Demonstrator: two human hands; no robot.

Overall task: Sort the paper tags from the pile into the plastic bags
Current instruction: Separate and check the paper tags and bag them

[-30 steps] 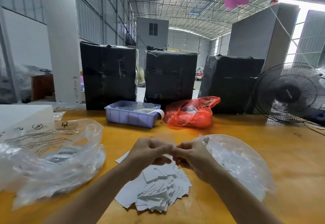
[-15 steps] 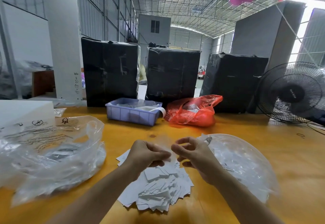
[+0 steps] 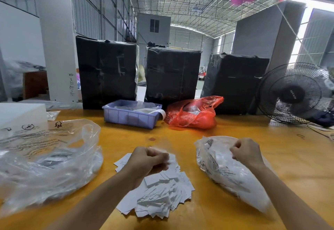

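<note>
1. Pile of paper tags [image 3: 162,191]: a loose heap of white rectangular slips lies on the yellow table [image 3: 180,135] at the near centre, partly under the left forearm.
2. Left hand [image 3: 147,161]: the forearm extends from the lower left over the pile. The fingers are curled into a fist just above the pile's far edge. A blurred, thin, pale item shows at the fingertips; what it is cannot be told.
3. Right hand [image 3: 246,153]: the forearm extends from the lower right. The fingers are curled and pinch the upper edge of the right plastic bag [image 3: 224,173], which lies just right of the pile and contains white slips.
4. The two hands are well apart, with bare table between them.
5. Left plastic bag [image 3: 48,161]: a large clear printed bag lies crumpled on the table left of the pile, not touched by either hand.
6. Farther back: a lilac bin [image 3: 130,116] and a red bag [image 3: 193,116] rest side by side on the table.
7. Rear: three black-wrapped boxes [image 3: 171,74] stand in a row; a black fan [image 3: 294,94] stands at the right.
</note>
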